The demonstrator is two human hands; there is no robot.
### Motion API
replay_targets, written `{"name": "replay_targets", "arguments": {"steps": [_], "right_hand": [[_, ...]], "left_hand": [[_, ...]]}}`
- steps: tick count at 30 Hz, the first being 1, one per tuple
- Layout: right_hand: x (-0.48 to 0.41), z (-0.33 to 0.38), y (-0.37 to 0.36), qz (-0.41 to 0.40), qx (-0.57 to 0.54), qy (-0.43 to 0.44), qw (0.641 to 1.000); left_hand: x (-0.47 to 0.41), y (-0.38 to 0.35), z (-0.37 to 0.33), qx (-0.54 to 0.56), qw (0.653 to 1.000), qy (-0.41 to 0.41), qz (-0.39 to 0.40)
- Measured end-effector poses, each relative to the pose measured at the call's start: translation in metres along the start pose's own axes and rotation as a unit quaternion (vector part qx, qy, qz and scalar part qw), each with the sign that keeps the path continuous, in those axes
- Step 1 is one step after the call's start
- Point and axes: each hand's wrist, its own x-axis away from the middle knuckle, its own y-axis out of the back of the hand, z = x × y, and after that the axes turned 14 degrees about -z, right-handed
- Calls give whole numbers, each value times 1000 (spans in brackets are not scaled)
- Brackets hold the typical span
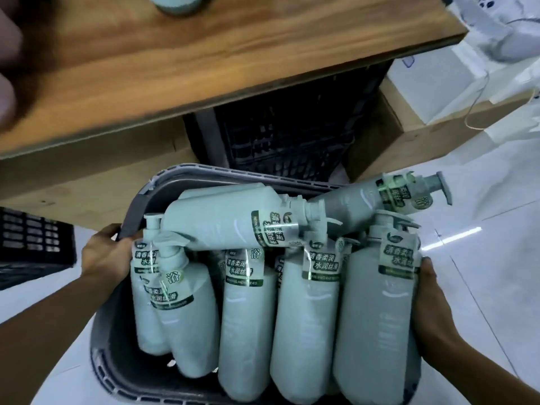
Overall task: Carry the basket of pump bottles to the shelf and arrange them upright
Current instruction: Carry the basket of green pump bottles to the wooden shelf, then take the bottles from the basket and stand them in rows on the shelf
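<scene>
Holding the grey plastic basket (136,209) off the white tiled floor (485,258), just near of the wooden shelf (233,54). Left hand (105,252) is gripping the basket's left rim, fingers curling over the edge, forearm reaching in from the near left. Right hand (429,290) is pressing at the basket's right side, thumb lying against the rightmost bottle; its fingers are hidden, so I cannot tell what they are closing on. Pump bottles (248,317) are filling the basket: pale green, smooth, round-shouldered, with glossy green-and-white labels, most lying lengthwise with pumps pointing far. One bottle (222,220) is lying crosswise on top. Shelf board is showing brown streaked grain. A black slatted crate (286,133) is sitting under it.
</scene>
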Motion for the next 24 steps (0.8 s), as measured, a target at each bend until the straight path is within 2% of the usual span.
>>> {"name": "replay_targets", "arguments": {"steps": [6, 11, 14, 16, 19, 22, 24], "right_hand": [[23, 19, -42, 28, 22, 16, 999], [38, 48, -76, 46, 32, 42, 998], [44, 51, -90, 62, 51, 55, 995], [51, 52, -95, 56, 82, 82, 992], [59, 55, -94, 38, 100, 178, 978], [64, 63, -94, 31, 97, 240, 965], [78, 69, -95, 2, 95, 243, 965]], "left_hand": [[-26, 37, 57, -22, 999, 27, -31], [-37, 68, 74, -12, 996, 60, -66], [-37, 83, 87, -3, 995, 90, -47], [-36, 94, 94, 46, 991, 124, -8], [-21, 113, 103, 209, 963, 160, 61], [9, 127, 94, 301, 949, 37, 89], [27, 138, 81, 235, 961, -117, 89]]}}
